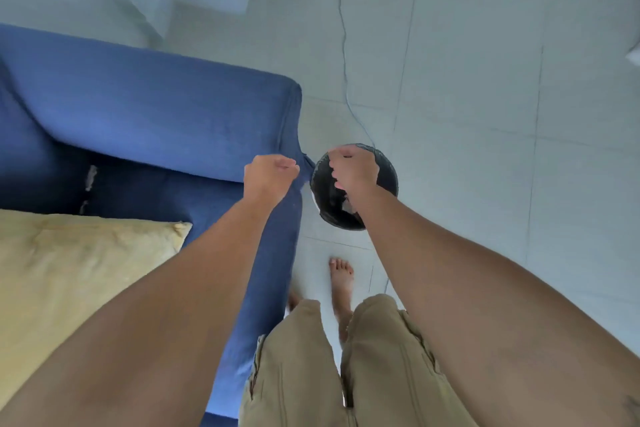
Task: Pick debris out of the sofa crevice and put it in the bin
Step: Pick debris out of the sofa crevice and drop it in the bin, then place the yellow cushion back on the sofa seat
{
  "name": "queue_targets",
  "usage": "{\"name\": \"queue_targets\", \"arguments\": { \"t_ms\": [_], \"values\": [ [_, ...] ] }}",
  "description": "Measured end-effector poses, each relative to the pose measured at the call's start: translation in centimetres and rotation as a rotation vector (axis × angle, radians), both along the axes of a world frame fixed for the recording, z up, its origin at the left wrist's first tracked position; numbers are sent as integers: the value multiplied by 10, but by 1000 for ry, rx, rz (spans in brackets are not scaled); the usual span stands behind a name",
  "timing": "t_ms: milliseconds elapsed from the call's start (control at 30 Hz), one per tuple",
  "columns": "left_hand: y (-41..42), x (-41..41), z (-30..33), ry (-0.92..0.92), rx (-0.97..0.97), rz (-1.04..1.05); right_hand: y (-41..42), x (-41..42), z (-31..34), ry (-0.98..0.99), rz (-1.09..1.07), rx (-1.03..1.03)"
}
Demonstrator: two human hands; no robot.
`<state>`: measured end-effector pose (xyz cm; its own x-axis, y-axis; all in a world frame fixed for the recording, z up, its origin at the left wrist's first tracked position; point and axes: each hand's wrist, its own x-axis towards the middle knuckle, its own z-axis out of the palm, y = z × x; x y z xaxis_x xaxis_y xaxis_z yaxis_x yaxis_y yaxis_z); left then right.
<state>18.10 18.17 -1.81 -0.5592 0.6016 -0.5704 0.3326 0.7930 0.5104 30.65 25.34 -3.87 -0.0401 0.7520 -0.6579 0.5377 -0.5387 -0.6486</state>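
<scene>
Judging by the pale scraps (90,177) lodged in the blue fabric sofa's (156,107) crevice, debris looks light, soft, best fingertip-pinched; right hand (353,168) over the round black bin (388,180) and left hand (270,173) both curled, contents indiscernible.

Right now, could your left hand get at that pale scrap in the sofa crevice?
Probably yes: the left hand hovers by the sofa arm, and nothing covers the scrap. The yellow cushion lies nearer you, beside it.
</scene>
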Motion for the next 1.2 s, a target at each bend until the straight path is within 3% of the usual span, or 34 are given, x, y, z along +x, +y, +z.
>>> {"name": "queue_targets", "arguments": {
  "t_ms": [167, 300, 500, 833, 1200],
  "values": [
    [-27, -66, 83, 111, 113, 91, 2, -72, 91, 49, 281, 152],
    [-68, -119, 138, 158, 199, 290, -14, -136, 143, 107, 462, 219],
    [-171, -182, 189, 298, 184, 540, -72, -231, 198, 148, 749, 294],
    [-375, -225, 172, 282, 116, 1083, -221, -360, 207, 171, 1169, 311],
    [-500, -224, 113, 102, 58, 1470, -326, -419, 158, 90, 1155, 133]
  ]
}}
